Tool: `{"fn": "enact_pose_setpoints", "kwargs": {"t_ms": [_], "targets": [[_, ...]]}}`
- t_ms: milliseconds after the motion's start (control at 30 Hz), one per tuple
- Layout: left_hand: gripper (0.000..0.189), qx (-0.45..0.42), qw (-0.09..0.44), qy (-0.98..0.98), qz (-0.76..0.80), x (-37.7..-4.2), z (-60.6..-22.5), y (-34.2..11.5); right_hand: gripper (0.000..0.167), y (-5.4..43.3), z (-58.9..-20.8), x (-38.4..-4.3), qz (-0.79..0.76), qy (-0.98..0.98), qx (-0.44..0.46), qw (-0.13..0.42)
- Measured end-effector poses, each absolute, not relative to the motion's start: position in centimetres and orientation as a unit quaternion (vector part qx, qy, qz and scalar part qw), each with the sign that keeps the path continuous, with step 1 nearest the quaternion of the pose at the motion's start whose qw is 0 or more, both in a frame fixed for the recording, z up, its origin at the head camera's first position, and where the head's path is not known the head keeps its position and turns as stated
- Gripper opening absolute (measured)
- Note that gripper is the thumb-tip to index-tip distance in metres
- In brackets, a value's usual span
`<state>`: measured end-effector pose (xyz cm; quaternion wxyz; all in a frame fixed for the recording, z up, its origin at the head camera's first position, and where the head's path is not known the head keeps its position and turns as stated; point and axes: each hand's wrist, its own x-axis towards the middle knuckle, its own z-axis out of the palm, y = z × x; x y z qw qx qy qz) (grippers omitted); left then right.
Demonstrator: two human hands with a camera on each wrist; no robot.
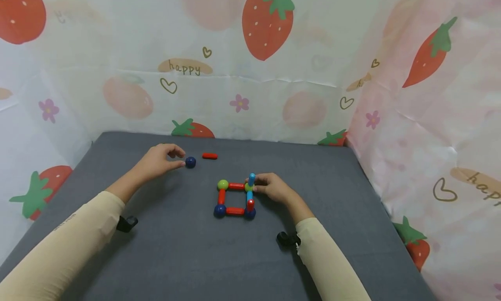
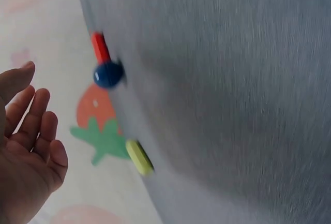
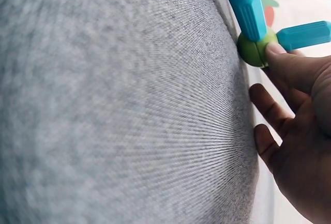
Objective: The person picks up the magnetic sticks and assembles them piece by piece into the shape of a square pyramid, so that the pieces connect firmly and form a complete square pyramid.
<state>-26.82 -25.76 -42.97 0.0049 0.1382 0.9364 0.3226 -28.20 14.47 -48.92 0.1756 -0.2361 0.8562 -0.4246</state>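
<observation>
While the right hand [image 1: 275, 188] pinches the green corner ball [image 3: 252, 49] of a square rod-and-ball frame [image 1: 235, 211], the left hand [image 1: 159, 158] — fingers relaxed, grasping nothing — hovers just beside a loose blue ball [image 1: 190, 162] on the gray tabletop [image 1: 176, 257]. A red rod [image 1: 210, 156] lies near that ball, and a yellow-green rod [image 2: 138, 157] shows in the left wrist view. From the pinched corner, a light-blue rod [image 1: 252, 178] stands upright.

The head view overlooks the tabletop [image 1: 176, 257] wrist views see closer.
</observation>
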Motion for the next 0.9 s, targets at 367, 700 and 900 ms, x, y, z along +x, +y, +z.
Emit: {"fn": "enact_pose_setpoints", "kwargs": {"t_ms": [367,700,900], "targets": [[0.046,0.071,-0.031,0.954,0.291,-30.4,-44.4,-29.7,0.035,14.6,-49.1,-28.1,-0.42,0.859,-0.239,0.167],[0.05,0.029,-0.014,0.961,0.276,-32.1,-46.2,-30.8,0.034,14.6,-49.3,-28.0,-0.427,0.855,-0.243,0.164],[0.05,0.01,0.001,0.959,0.284,-32.9,-47.1,-31.0,0.035,14.8,-49.3,-28.2,-0.432,0.852,-0.245,0.165]]}}
